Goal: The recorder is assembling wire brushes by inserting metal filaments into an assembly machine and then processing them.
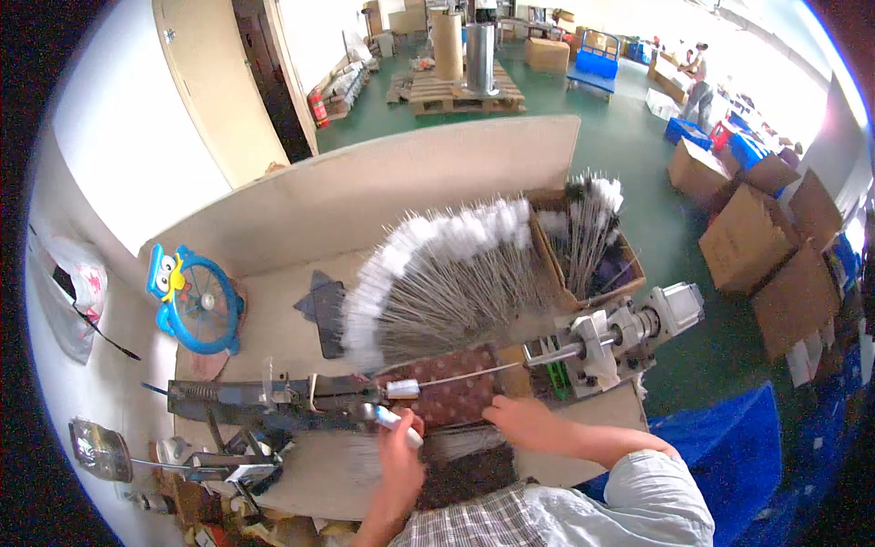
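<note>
My left hand (401,453) is closed round a small white tube with a blue band (390,419), tilted beside the metal fixture. A white tuft (402,389) sits just beyond it on a thin wire rod (469,375) that runs right toward a motor-driven spindle (597,345). My right hand (521,423) is low at the right edge of a dark red patterned cloth (447,387). Its fingers are curled together; whatever may be between them is hidden. Loose thin wires (465,442) lie in front of the cloth, between my hands.
A wide fan of white-tipped wire brushes (456,273) covers the table behind. A cardboard box of brushes (592,246) stands at the right. The long metal fixture (228,398) and a blue toy-like fan (205,305) are left. A tan board (383,182) borders the far edge.
</note>
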`<state>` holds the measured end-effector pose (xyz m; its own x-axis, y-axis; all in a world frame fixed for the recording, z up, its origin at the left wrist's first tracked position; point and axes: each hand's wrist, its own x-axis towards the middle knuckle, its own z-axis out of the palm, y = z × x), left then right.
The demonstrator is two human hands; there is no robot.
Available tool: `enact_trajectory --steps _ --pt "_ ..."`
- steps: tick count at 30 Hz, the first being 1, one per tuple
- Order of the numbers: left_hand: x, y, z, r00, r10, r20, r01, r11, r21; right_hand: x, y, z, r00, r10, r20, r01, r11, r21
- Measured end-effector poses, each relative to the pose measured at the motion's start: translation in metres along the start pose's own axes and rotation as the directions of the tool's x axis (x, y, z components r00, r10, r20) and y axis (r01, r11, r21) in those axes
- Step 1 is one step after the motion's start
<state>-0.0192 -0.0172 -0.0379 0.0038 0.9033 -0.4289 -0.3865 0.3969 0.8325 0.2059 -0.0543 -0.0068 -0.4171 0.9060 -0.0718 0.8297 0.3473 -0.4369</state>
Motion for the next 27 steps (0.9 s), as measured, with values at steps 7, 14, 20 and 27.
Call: enact_trajectory --steps 7,14,20,27 --pt "-0.041 0.116 0.022 0.834 -0.197 0.516 0.545 0.445 -0.711 0.002 -0.006 0.0 0.999 0.033 -0.004 -0.033 0.995 -0.093" --pt "-0.064 0.078 -0.032 0.946 -0.219 0.24 0.292 0.898 -0.33 -0.016 0.011 -0.087 0.981 -0.022 -0.192 -0.018 0.978 -0.207" --pt "-0.033 0.063 0.046 0.804 0.044 0.593 -0.275 0.912 0.305 -0.005 0.024 -0.129 0.845 0.088 -0.527 -0.096 0.995 0.013" --pt "0.027 0.01 0.128 0.493 0.378 0.784 -0.831 -0.061 0.552 0.02 0.023 -0.103 0.844 0.244 -0.477 -0.149 0.962 0.229"
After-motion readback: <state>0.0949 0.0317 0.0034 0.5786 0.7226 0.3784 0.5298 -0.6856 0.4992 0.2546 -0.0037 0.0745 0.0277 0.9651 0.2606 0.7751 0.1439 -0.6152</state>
